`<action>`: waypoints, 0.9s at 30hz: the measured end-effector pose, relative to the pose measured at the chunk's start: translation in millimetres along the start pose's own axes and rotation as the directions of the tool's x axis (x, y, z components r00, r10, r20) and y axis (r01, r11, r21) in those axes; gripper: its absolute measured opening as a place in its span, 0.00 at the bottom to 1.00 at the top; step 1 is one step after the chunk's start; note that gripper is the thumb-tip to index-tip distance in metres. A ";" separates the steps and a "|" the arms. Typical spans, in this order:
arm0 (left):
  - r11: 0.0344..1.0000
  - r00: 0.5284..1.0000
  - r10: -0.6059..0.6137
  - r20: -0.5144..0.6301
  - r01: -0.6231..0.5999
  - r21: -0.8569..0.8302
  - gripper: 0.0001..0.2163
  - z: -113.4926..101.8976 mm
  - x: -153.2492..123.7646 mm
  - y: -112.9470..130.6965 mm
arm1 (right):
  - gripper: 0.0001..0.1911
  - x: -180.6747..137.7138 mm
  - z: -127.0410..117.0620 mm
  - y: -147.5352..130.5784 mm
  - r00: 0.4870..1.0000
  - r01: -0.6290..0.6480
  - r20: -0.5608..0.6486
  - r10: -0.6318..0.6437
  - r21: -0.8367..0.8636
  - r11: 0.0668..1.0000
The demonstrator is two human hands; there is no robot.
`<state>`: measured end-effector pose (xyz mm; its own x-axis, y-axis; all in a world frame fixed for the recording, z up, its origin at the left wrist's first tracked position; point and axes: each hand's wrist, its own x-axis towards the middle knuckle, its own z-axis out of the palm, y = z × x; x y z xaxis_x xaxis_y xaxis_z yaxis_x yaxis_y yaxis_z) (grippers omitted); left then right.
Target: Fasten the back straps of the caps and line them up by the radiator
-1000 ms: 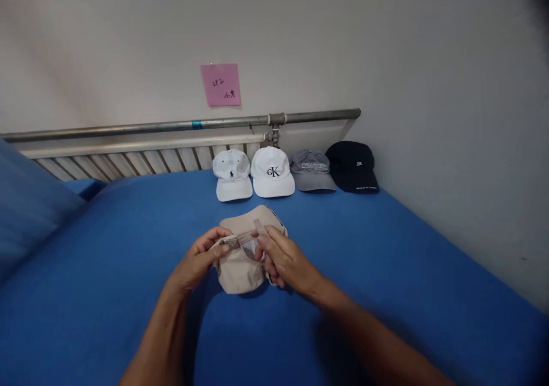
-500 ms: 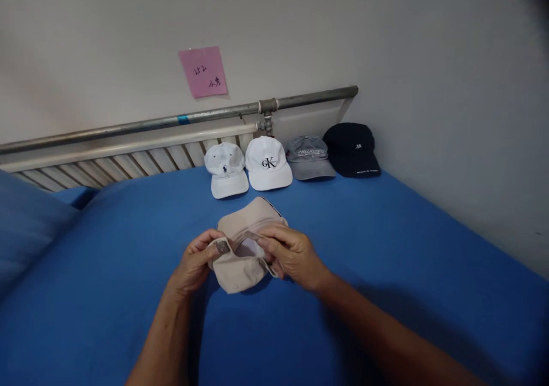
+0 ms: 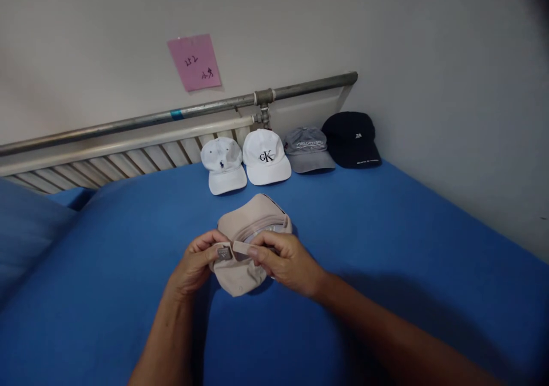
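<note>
A beige cap [image 3: 242, 211] is upside down in front of me over the blue sheet, its brim pointing away and its inside partly showing. My left hand [image 3: 193, 263] pinches the left side of the back opening, beside a metal buckle [image 3: 223, 253]. Between thumb and fingers of my right hand [image 3: 289, 263] is the cap's strap [image 3: 242, 249], whose free end points left at the buckle. A small gap shows between strap end and buckle. My right fingers cover part of the cap's right side.
Along the far edge of the blue sheet [image 3: 128, 249] stand a white cap [image 3: 225, 160], a white cap with black letters [image 3: 266, 160], a grey cap [image 3: 309, 151] and a black cap [image 3: 351, 140]. Behind them run a radiator [image 3: 146, 160] and a metal pipe [image 3: 214, 107].
My right hand has brought the strap leftward, up close to the buckle. More of the cap's inside shows now. The left hand keeps its grip, and the camera view has shifted slightly.
</note>
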<state>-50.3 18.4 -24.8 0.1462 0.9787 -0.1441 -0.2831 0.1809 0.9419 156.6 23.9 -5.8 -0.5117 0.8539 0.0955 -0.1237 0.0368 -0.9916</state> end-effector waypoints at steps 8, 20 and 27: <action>0.999 1.000 -0.022 0.022 0.021 0.039 0.13 3.8 -0.4 1.6 | 0.12 1.1 -4.6 -0.4 0.999 -0.037 0.011 0.036 0.033 0.999; 0.995 0.999 -0.035 0.026 0.032 0.097 0.14 1.8 -1.1 -1.1 | 0.08 1.5 -7.4 -3.6 0.994 -0.079 0.076 0.081 -0.033 0.996; 0.989 0.996 -0.053 0.078 0.041 0.142 0.13 6.1 -3.6 2.1 | 0.08 1.2 -8.1 -5.3 0.996 -0.068 0.057 0.072 -0.060 0.996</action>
<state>-45.6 14.7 -20.4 0.2342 0.9573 -0.1697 -0.1389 0.2057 0.9687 163.5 28.9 -1.1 -0.5665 0.8236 0.0289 -0.0368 0.0098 -0.9993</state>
